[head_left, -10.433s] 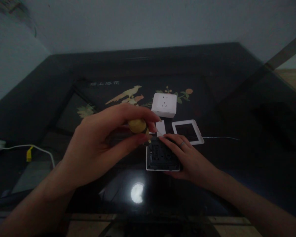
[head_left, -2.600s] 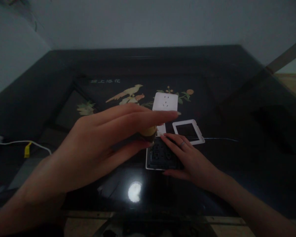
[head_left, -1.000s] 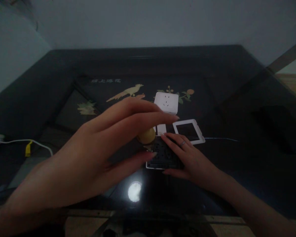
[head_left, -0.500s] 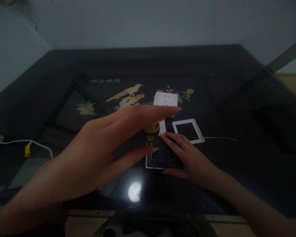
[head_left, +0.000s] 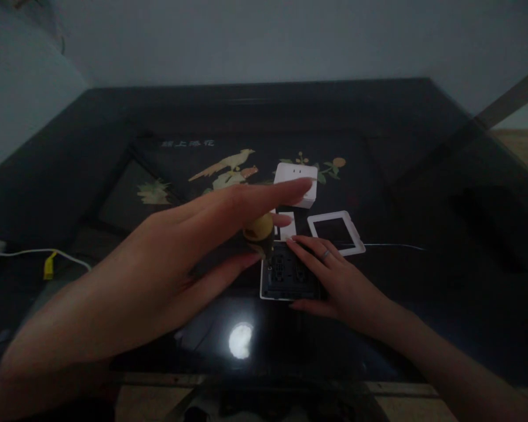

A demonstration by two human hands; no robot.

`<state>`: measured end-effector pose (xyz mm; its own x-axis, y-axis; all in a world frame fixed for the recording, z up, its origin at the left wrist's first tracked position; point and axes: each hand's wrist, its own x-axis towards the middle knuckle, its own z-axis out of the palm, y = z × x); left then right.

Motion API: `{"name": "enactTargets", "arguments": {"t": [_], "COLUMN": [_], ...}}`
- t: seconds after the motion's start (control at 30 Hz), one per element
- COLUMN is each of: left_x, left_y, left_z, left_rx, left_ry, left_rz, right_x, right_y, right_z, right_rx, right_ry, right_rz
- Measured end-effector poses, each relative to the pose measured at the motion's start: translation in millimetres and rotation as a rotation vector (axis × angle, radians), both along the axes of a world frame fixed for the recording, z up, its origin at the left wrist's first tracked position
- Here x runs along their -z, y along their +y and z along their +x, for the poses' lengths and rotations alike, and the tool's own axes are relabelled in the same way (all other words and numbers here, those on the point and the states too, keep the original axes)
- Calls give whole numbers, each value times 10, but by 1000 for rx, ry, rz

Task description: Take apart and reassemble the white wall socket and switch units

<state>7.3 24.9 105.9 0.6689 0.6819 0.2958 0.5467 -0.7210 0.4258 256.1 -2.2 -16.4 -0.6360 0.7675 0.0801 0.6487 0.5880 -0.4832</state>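
My left hand is closed round the yellow and black handle of a screwdriver, with the index finger stretched out above it. The tool points down at a screw near the left edge of a wall socket; its tip is hard to make out. This socket lies face down, so its black back and white rim show. Across its right side, my right hand grips the edges, fingers at the top and thumb at the bottom. Small white pieces lie just behind the socket.
A white boxed socket with its face up stands farther back on the dark glossy table. A white frame lies right of my right hand, with a thin wire beside it. At the left is a white cable with a yellow tag.
My left hand keeps shifting its fingers and turning about the screwdriver handle, which tilts slightly between frames. My right hand and the socket under it stay nearly in place.
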Motion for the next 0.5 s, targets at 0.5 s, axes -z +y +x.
{"name": "enactTargets", "arguments": {"t": [0.5], "left_x": [-10], "left_y": [21], "left_z": [7], "left_rx": [11], "left_ry": [-4], "left_rz": [19], "right_x": [26], "right_y": [-7], "right_z": [9], "right_rx": [6], "right_ry": [6], "right_rz": [8]}}
